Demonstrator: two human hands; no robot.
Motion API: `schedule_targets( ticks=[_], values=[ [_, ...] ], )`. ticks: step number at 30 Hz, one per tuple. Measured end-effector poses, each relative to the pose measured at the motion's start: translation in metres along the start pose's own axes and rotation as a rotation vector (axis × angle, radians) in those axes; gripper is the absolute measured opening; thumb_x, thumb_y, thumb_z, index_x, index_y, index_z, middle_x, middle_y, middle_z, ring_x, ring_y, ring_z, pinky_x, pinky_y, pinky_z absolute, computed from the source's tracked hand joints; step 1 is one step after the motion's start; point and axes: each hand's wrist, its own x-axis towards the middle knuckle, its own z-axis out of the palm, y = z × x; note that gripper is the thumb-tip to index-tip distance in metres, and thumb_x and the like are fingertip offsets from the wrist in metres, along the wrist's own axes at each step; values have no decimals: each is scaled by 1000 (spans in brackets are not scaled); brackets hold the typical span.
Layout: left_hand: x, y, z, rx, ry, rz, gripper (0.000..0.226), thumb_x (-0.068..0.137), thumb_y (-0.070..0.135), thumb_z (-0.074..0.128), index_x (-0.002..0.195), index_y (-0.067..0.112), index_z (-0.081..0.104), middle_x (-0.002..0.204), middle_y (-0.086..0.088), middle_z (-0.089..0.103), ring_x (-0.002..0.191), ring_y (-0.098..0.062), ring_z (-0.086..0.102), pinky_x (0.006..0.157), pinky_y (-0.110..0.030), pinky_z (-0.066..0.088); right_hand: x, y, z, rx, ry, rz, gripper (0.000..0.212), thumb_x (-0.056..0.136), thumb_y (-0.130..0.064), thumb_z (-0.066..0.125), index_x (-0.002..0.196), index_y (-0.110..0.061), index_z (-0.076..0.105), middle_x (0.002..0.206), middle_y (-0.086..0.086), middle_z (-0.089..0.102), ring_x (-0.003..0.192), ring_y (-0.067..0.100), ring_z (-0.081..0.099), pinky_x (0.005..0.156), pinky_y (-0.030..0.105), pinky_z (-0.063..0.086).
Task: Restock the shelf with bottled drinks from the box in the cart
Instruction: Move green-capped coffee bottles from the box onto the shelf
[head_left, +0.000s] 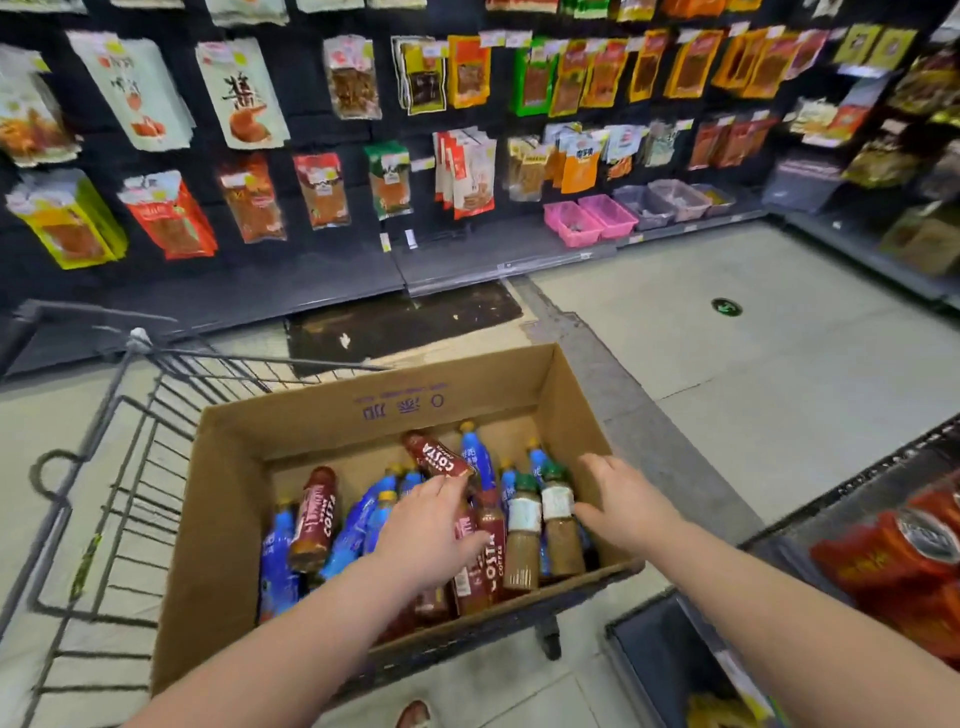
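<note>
An open cardboard box (228, 499) sits in a wire cart (119, 441) and holds several bottles: blue ones, dark red Costa coffee bottles and two brown drinks with green caps (524, 540). My left hand (426, 530) reaches into the box and grips one Costa bottle (436, 457), which tilts up above the others. My right hand (623, 504) hovers with spread fingers over the box's right side, beside the green-capped bottles, holding nothing.
A dark wall of hanging snack packets (249, 202) faces me, with pink baskets (587, 221) on its low ledge. A shelf with red packages (904, 561) stands at the lower right. Grey floor (753, 332) lies to the right of the cart.
</note>
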Motion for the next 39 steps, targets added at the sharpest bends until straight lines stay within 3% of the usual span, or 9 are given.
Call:
schedule_targets(
  ticks=[8,15,20,29,35,39],
  values=[
    [52,-8,36,-198,-187,-7,71,85,46,59,143,17,31,147,-4,36,135,-19,34,109,-31,31,46,2,45,193,-113,183,69,87,-34,60,145,-17,26,142,11,38,124,30,45,101,37,40],
    [76,-17,65,-253,-182,-123,66,86,44,59,143,20,33,146,-2,37,133,-18,37,107,-28,31,87,20,96,569,-138,431,64,76,-25,76,130,-10,44,127,13,52,113,27,55,98,39,44],
    [80,-19,80,-276,-165,-174,61,86,42,60,140,21,38,142,0,42,129,-16,40,104,-28,34,100,33,127,623,-188,575,75,77,-30,76,134,-4,36,131,17,49,120,31,50,98,39,43],
    [78,-22,91,-326,-189,-250,54,87,36,61,135,20,44,137,-1,46,122,-17,47,99,-26,37,117,45,146,597,-265,653,74,83,-26,70,141,-8,29,138,16,44,124,34,47,97,38,41],
    [79,-16,93,-347,-212,-257,54,88,37,60,137,24,42,139,1,44,122,-16,47,99,-28,40,117,47,141,640,-257,645,63,81,-24,71,133,-7,38,132,14,49,116,32,53,95,42,47],
    [84,-10,92,-375,-214,-249,54,88,36,60,137,23,42,138,-2,46,122,-17,48,98,-27,39,108,40,128,739,-207,543,62,80,-20,73,131,-12,39,131,10,51,117,26,53,95,39,47]
  ],
)
